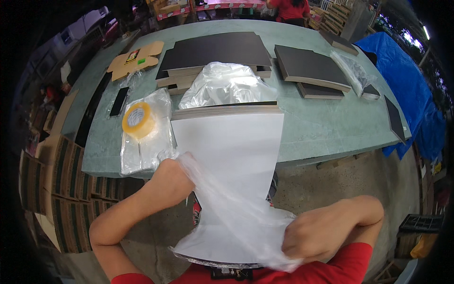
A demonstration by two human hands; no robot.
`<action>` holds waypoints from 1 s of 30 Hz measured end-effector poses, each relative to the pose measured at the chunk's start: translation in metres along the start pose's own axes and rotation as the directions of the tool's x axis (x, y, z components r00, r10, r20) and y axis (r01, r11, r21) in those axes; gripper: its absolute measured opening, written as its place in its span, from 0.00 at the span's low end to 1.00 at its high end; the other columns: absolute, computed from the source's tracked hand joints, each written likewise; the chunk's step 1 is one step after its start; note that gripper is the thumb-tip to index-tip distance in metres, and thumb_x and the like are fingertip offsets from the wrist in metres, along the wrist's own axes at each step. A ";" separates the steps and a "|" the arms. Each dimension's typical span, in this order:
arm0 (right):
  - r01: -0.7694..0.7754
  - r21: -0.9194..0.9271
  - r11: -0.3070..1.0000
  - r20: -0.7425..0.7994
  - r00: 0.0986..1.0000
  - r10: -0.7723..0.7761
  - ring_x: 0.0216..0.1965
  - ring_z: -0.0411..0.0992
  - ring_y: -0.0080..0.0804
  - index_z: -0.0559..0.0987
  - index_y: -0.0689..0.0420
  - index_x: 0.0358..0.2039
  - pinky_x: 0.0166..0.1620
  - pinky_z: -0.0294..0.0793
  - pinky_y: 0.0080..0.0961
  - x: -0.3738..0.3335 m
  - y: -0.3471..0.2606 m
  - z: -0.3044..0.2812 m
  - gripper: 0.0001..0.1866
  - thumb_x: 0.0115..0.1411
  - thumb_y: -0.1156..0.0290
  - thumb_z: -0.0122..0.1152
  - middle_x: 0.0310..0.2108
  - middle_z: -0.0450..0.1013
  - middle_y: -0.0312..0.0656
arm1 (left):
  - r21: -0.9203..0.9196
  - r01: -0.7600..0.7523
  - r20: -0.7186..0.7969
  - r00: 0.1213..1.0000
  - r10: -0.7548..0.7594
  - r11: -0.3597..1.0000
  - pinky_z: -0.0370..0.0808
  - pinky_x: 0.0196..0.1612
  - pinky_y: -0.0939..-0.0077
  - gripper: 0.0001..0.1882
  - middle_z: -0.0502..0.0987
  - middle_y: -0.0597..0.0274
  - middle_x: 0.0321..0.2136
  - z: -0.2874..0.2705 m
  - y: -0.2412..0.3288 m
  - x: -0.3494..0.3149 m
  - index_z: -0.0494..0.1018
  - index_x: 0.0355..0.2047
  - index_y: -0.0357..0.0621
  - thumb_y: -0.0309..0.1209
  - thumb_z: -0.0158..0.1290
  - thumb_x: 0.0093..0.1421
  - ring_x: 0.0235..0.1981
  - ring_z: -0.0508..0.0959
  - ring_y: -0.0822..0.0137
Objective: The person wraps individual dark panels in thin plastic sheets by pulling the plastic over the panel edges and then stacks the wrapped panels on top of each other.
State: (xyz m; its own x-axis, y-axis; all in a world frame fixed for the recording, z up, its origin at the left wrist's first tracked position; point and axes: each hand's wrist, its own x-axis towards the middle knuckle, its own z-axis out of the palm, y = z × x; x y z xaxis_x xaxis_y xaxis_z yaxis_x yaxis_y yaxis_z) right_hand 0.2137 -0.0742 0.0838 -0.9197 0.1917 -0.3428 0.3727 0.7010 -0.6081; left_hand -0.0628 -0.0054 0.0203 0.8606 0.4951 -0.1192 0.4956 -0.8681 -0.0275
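A tall stack of boards with a white top face [231,142] rests partly on the near table edge and reaches back toward my body. A clear plastic bag [236,213] is drawn over the stack's near end, crumpled and stretched slantwise across it. My left hand [174,179] is closed on the bag's gathered edge at the stack's left side. Lower down, my right hand [312,232] grips the bag's right side, its fingertips partly hidden in the film. Beside my left hand lies a pile of flat plastic bags [158,146] with a roll of clear tape [138,120] on it.
Behind the stack sit crumpled plastic film [224,87] and dark boards [213,49]. More dark boards [309,66] lie right of them. A phone [119,102] and cut cardboard [135,59] are at left. Cartons [71,189] stand beside the green table [326,132]. A person [289,10] is beyond it.
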 end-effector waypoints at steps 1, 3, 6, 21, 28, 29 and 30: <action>-0.079 0.130 0.988 0.397 0.918 0.021 0.31 0.71 0.44 0.74 0.62 0.25 0.36 0.68 0.39 0.004 -0.003 -0.001 0.09 0.43 0.73 0.48 0.24 0.71 0.52 | -0.071 -0.103 -0.063 0.993 0.099 0.992 0.67 0.19 0.73 0.05 0.68 0.59 0.17 -0.017 0.011 0.003 0.64 0.22 0.41 0.28 0.46 0.44 0.20 0.73 0.61; -0.548 -0.105 0.830 0.105 0.824 0.557 0.32 0.70 0.44 0.74 0.62 0.23 0.37 0.68 0.38 -0.008 0.034 0.002 0.08 0.43 0.74 0.48 0.26 0.71 0.52 | -0.194 -0.318 -0.202 0.939 0.279 0.928 0.67 0.17 0.75 0.04 0.67 0.60 0.17 -0.049 0.054 0.001 0.63 0.20 0.42 0.29 0.46 0.45 0.18 0.72 0.62; -0.591 -0.385 0.709 -0.726 0.668 0.163 0.33 0.70 0.43 0.75 0.61 0.20 0.37 0.68 0.38 -0.031 0.092 0.012 0.07 0.44 0.74 0.48 0.27 0.71 0.51 | -0.242 -0.473 -0.061 0.879 0.473 0.847 0.67 0.16 0.74 0.04 0.68 0.60 0.18 -0.035 0.087 -0.006 0.64 0.20 0.42 0.29 0.46 0.44 0.19 0.73 0.64; -0.523 0.197 0.829 -0.977 -0.038 0.208 0.23 0.67 0.28 0.70 0.56 0.33 0.26 0.68 0.24 -0.014 0.096 -0.004 0.20 0.35 0.80 0.58 0.25 0.67 0.39 | -0.969 0.040 -0.198 0.462 -0.864 0.244 0.70 0.24 0.73 0.03 0.72 0.65 0.13 0.005 -0.021 -0.027 0.71 0.20 0.36 0.24 0.50 0.43 0.17 0.71 0.76; -0.799 -0.097 0.593 -0.968 0.214 0.130 0.43 0.62 0.42 0.66 0.50 0.47 0.40 0.64 0.27 0.011 0.121 0.003 0.37 0.31 0.88 0.50 0.39 0.63 0.46 | -0.463 0.503 -0.475 0.554 -0.684 0.729 0.67 0.40 0.69 0.33 0.66 0.53 0.39 0.021 -0.041 0.015 0.61 0.49 0.49 0.14 0.45 0.39 0.38 0.69 0.54; -0.771 -0.072 0.633 -0.967 0.209 0.145 0.43 0.62 0.41 0.68 0.51 0.46 0.40 0.65 0.27 0.007 0.118 0.007 0.36 0.31 0.89 0.50 0.39 0.64 0.46 | -0.426 0.503 -0.460 0.595 -0.659 0.752 0.67 0.40 0.71 0.34 0.66 0.54 0.40 0.021 -0.038 0.015 0.63 0.48 0.50 0.13 0.45 0.37 0.37 0.69 0.57; -0.736 -0.053 0.675 -0.966 0.208 0.151 0.42 0.63 0.41 0.69 0.52 0.45 0.40 0.65 0.27 0.004 0.110 0.009 0.35 0.31 0.89 0.50 0.39 0.64 0.46 | -0.385 0.507 -0.448 0.628 -0.637 0.771 0.67 0.40 0.73 0.35 0.66 0.55 0.40 0.019 -0.035 0.013 0.65 0.47 0.50 0.12 0.44 0.35 0.35 0.69 0.60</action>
State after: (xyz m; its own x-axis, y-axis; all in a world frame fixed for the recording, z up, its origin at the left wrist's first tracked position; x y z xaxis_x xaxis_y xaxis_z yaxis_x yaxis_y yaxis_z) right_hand 0.2522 -0.0026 0.0092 -0.2548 0.8094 0.5290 0.9219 0.3684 -0.1196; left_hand -0.0710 0.0309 0.0003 0.2769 0.8795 0.3870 0.8638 -0.4042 0.3008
